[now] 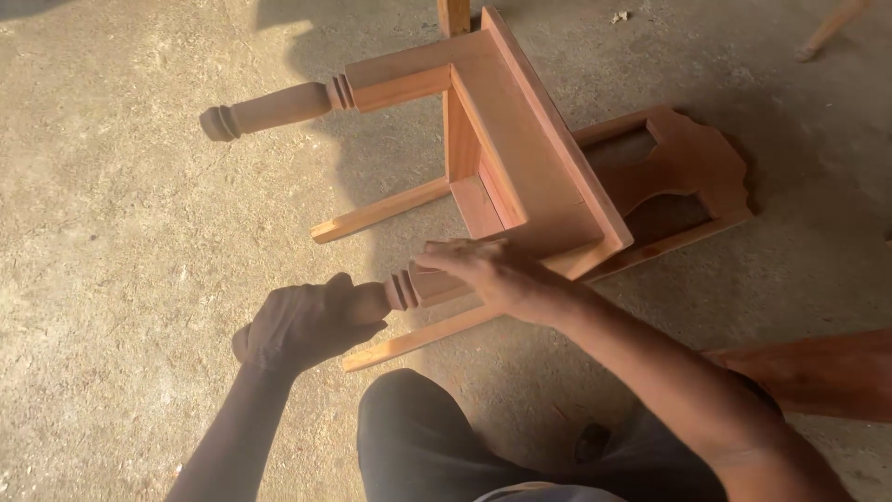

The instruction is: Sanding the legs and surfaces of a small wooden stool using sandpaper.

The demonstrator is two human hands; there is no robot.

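Lying on its side on a rough concrete floor half in sun, the wooden chair has its turned leg wrapped by the left hand, while the right hand rests open-fingered on the frame.

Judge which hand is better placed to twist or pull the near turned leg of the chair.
Left. The left hand already wraps the end of the near turned leg, while the right hand lies flat near the seat frame, better suited to steadying.

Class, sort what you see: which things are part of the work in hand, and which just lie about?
In hand:
wooden chair
turned leg
left hand, gripping the leg
right hand, on the frame

Lying about:
reddish board
wooden stick
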